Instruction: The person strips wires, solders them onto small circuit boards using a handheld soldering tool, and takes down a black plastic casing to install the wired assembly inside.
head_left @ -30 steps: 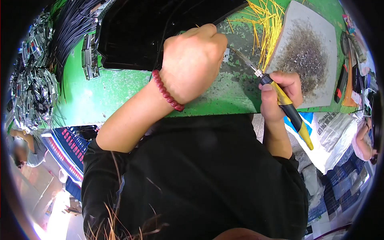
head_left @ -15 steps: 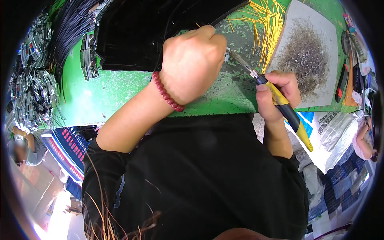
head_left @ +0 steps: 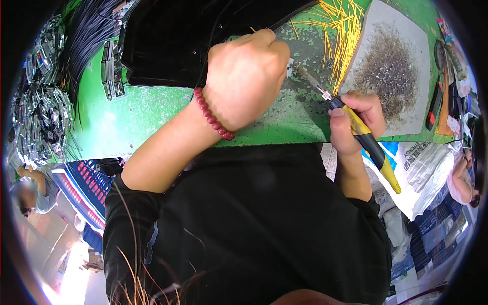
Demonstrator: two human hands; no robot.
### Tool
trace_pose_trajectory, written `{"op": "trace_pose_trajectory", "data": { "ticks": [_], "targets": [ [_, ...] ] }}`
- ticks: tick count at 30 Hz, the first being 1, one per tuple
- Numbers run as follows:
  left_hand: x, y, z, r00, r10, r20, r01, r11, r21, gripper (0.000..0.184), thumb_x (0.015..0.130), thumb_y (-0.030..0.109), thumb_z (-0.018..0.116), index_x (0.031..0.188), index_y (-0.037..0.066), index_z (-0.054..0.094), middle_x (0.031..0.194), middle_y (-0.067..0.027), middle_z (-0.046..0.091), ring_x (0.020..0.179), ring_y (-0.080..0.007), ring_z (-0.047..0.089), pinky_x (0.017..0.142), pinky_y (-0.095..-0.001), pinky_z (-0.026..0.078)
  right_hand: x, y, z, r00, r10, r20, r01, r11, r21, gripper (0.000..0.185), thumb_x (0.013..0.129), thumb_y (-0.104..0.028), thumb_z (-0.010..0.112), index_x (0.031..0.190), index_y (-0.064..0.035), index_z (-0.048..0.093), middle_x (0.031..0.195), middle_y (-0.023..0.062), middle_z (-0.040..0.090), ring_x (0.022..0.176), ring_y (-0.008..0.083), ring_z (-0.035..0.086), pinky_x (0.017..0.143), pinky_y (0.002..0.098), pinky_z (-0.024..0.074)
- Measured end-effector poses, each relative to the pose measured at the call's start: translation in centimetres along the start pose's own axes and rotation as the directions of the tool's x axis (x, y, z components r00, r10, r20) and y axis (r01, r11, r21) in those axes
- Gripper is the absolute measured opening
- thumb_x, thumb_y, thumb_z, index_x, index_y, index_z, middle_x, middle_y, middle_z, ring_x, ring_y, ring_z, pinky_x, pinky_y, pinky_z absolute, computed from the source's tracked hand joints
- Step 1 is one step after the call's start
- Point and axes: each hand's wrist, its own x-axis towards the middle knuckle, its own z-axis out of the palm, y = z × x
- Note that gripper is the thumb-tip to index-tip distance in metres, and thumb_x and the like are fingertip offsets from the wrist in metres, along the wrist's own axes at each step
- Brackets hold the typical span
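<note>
My right hand (head_left: 356, 119) grips a yellow and black soldering iron (head_left: 367, 136). Its tip points up and left, a short way from a small pale piece (head_left: 290, 67) at the edge of my left hand. Curled into a closed grip, my left hand (head_left: 247, 79) wears a red bead bracelet (head_left: 209, 116) at the wrist. Its fingertips face away, so what they hold is hidden. A short bit of yellow wire shows just beyond the knuckles. Left of this hand lies a shiny black sheet or tray (head_left: 162, 48).
Yellow wires (head_left: 348, 43) lie beside a grey board (head_left: 424, 76) covered with dark specks. Dark cables (head_left: 91, 38) and heaps of metallic parts (head_left: 43, 122) fill the left of the green table (head_left: 152, 119). Other people are at both sides, low in view.
The soldering iron's tip has drawn back slightly to the right, away from the small pale piece. My left hand has barely moved and stays closed.
</note>
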Motion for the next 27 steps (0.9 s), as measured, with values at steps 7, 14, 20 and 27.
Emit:
{"op": "trace_pose_trajectory", "data": {
  "ticks": [7,14,20,27],
  "targets": [
    [0.03,0.06,-0.08,1.0,-0.006,0.005,0.006,1.0,0.002,0.012,0.073,0.006,0.068,0.065,0.007,0.058,0.067,-0.0054,0.055,0.055,-0.0253,0.059,0.048,-0.0341,0.048,0.33,-0.11,0.2,0.999,-0.048,0.009,0.048,0.998,-0.049,0.022,0.07,-0.011,0.074,0.086,-0.002,0.061,0.071,0.0082,0.064,0.058,0.0139,0.059,0.056,0.026,0.0475],
    [-0.02,0.04,0.0,1.0,-0.012,0.003,0.012,1.0,-0.005,0.013,0.073,0.005,0.068,0.065,0.006,0.058,0.066,-0.0054,0.055,0.055,-0.025,0.059,0.047,-0.0337,0.047,0.43,-0.1,0.25,0.999,-0.024,0.039,0.027,0.998,-0.061,0.022,0.07,-0.011,0.075,0.086,-0.0018,0.061,0.071,0.0088,0.064,0.058,0.0143,0.06,0.056,0.0265,0.0477],
    [0.01,-0.01,-0.02,1.0,0.002,-0.007,-0.002,1.0,-0.004,0.013,0.073,0.006,0.068,0.065,0.007,0.059,0.066,-0.0052,0.055,0.055,-0.0248,0.059,0.047,-0.0335,0.047,-0.06,0.37,0.12,0.999,-0.01,-0.033,0.012,0.999,0.035,0.022,0.073,-0.012,0.074,0.088,-0.0013,0.061,0.074,0.0066,0.063,0.057,0.0106,0.055,0.056,0.0237,0.0446],
    [-0.02,0.03,-0.03,1.0,-0.002,-0.002,0.002,1.0,-0.003,0.013,0.074,0.006,0.068,0.065,0.007,0.059,0.067,-0.005,0.055,0.055,-0.0247,0.059,0.048,-0.0336,0.048,0.26,0.02,0.29,1.0,-0.002,-0.011,0.002,1.0,-0.01,0.024,0.072,-0.012,0.075,0.089,-0.0011,0.062,0.073,0.0072,0.063,0.057,0.0108,0.056,0.055,0.024,0.0453]
  ]
}}
